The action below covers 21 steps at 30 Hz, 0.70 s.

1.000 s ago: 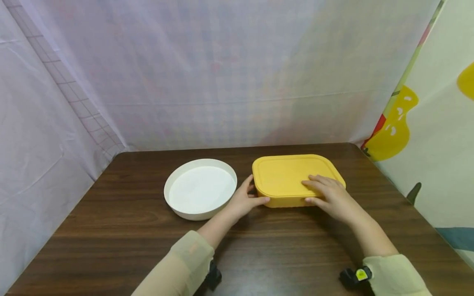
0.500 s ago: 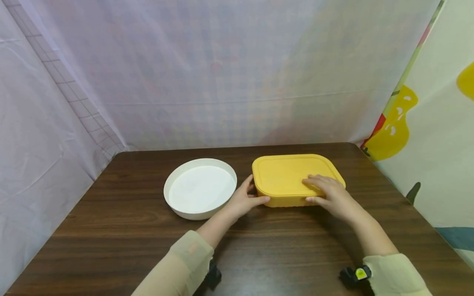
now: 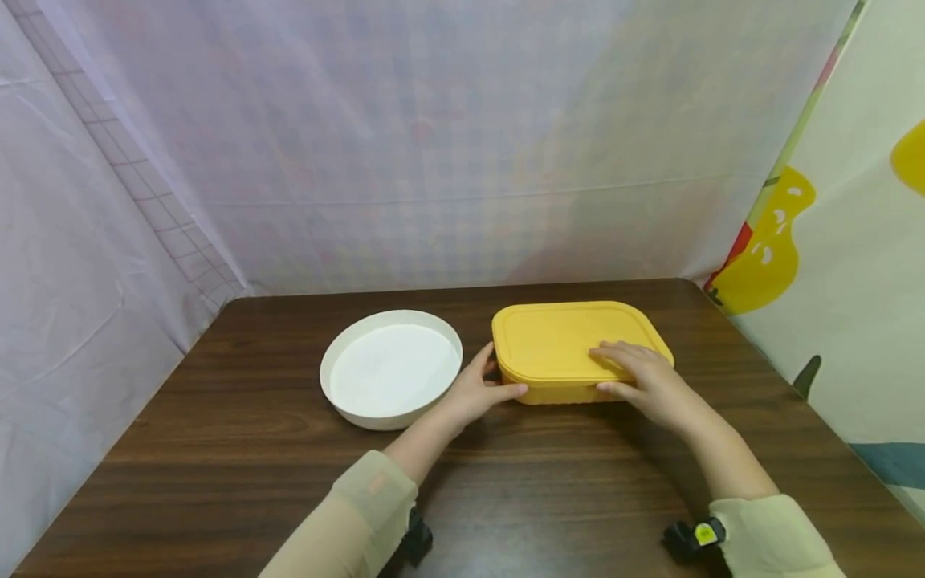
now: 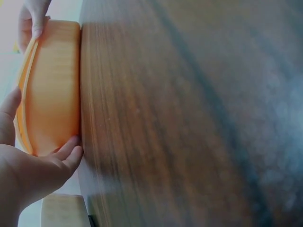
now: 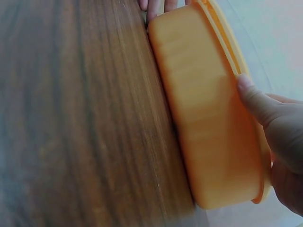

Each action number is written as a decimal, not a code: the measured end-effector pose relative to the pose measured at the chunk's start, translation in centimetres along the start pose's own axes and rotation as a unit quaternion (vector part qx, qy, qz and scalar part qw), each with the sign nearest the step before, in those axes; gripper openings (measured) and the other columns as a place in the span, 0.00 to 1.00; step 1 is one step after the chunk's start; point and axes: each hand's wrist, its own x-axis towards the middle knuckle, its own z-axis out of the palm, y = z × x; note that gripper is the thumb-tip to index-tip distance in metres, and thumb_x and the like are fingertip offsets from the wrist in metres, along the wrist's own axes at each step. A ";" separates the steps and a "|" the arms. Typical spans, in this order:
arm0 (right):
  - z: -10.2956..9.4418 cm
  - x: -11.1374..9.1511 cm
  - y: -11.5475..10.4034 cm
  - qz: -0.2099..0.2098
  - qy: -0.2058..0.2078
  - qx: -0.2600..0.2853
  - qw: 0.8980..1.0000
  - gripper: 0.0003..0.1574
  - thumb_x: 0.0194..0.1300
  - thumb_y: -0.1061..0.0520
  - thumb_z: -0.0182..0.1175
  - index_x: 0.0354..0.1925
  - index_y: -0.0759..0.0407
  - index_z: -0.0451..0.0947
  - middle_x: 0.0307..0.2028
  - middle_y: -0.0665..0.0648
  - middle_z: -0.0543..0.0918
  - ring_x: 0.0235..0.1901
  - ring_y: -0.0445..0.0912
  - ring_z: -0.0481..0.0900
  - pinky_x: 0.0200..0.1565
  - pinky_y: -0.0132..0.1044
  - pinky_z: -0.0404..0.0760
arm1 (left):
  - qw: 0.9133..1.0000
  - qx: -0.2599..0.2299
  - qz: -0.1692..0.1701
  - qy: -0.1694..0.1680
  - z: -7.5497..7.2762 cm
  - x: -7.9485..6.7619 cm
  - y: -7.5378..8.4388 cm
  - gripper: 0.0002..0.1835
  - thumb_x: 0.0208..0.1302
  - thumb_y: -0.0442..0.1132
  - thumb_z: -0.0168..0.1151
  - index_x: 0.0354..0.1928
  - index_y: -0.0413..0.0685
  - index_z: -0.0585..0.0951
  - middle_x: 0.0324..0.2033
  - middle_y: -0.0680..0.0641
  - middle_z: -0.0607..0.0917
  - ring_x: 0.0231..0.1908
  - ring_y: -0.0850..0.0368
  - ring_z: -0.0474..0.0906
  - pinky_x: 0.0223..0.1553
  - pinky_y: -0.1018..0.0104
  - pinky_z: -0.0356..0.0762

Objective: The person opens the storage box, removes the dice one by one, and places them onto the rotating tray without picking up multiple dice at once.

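Note:
A yellow rectangular food container (image 3: 560, 394) with rounded corners sits on the table, its yellow lid (image 3: 542, 337) on top. At its near left corner, my left hand (image 3: 471, 395) grips the body, thumb towards the front and fingers around the left side. In the left wrist view, those fingertips are low on the wall beside the tabletop. My right hand (image 3: 652, 388) holds the lid at its near right, fingers over the top and thumb against the front rim. A narrow slit shows along the lid's edge (image 5: 222, 40) in the right wrist view. The container's inside is hidden.
A round white shallow dish (image 3: 390, 373) stands left of the container, close to my left forearm. The brown wooden table (image 3: 520, 490) ends at a pale curtain (image 3: 433, 160) behind. A printed cloth (image 3: 853, 305) hangs at the right.

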 end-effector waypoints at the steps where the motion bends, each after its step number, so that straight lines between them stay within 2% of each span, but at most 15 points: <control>1: 0.0 0.0 -0.1 -0.002 0.000 -0.001 1.000 0.30 0.57 0.57 0.67 0.58 0.63 0.74 0.56 0.69 0.75 0.58 0.67 0.67 0.58 0.62 0.59 | 1.000 -0.001 0.000 -0.001 0.0 0.0 0.0 0.51 0.55 0.45 0.71 0.75 0.49 0.50 0.68 0.36 0.62 0.58 0.42 0.71 0.56 0.51 0.69; 15: -0.3 0.4 -0.3 0.007 -0.015 -0.013 1.000 0.31 0.59 0.56 0.66 0.59 0.63 0.73 0.55 0.65 0.77 0.55 0.62 0.71 0.57 0.59 0.62 | 1.000 0.006 -0.013 -0.014 -0.3 0.0 0.2 0.53 0.54 0.49 0.71 0.75 0.50 0.49 0.68 0.37 0.61 0.58 0.44 0.71 0.59 0.50 0.67; 21: -0.6 0.6 -0.5 0.031 -0.029 -0.019 0.999 0.32 0.62 0.53 0.64 0.62 0.62 0.71 0.56 0.65 0.76 0.55 0.62 0.71 0.57 0.58 0.63 | 1.000 0.010 -0.019 -0.018 -0.4 -0.1 0.3 0.54 0.54 0.50 0.71 0.75 0.49 0.48 0.68 0.38 0.62 0.57 0.46 0.72 0.59 0.50 0.66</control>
